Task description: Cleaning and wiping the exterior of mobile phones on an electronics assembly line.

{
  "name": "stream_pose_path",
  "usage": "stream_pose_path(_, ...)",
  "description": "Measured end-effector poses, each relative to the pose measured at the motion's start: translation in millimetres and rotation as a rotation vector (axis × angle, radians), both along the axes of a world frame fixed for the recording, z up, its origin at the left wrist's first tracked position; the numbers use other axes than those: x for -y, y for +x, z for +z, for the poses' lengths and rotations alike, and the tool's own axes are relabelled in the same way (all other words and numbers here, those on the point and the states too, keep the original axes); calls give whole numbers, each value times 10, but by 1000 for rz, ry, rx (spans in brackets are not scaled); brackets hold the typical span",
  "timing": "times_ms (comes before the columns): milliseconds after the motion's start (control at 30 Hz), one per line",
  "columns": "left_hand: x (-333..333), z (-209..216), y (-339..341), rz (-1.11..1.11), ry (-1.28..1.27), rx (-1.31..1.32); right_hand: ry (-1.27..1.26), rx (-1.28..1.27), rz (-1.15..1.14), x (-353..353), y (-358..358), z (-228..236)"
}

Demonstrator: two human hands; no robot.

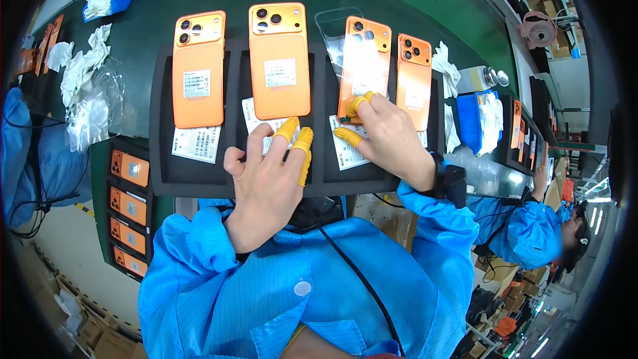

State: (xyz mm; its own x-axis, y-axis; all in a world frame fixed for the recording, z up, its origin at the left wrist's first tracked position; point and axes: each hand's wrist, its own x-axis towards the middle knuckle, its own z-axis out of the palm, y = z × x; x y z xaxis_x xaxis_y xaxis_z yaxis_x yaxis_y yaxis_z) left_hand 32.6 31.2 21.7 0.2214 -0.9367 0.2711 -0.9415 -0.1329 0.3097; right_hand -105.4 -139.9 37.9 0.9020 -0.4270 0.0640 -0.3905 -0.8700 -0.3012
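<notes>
Four orange smartphones lie back up in a black foam tray, with white labels on their backs. My right hand (393, 138), in yellow finger cots, has its curled fingers on the lower end of the third smartphone (364, 60), which is tilted; its thumb is below that edge. A small dark green bit shows at the fingertips. My left hand (264, 183), also in yellow finger cots, holds nothing; its fingers are apart, just below the second smartphone (280, 60). The first smartphone (198, 70) is at the left, the fourth smartphone (415, 80) at the right.
White printed cards (197, 143) lie under the phones in the tray (193, 187). Clear film (332, 21) sits behind the third phone. Crumpled plastic (93, 116) and white gloves (83, 70) lie left. A blue bin (470, 119) stands right; a co-worker (531, 229) is beyond.
</notes>
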Motion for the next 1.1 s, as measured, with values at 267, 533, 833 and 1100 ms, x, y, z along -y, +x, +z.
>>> stream_pose_path(267,183,-20,-176,-115,-4,53,94,103,36,121,-32,-82)
stream_pose_path(533,368,-142,-279,-138,11,51,1323,253,-256,588,-106,-58)
stream_pose_path(833,355,-133,-275,-141,134,78,1179,1377,-68,1275,-1096,346)
stream_pose_path(1100,261,-58,-281,-299,82,-75,-243,327,-361,250,-855,361)
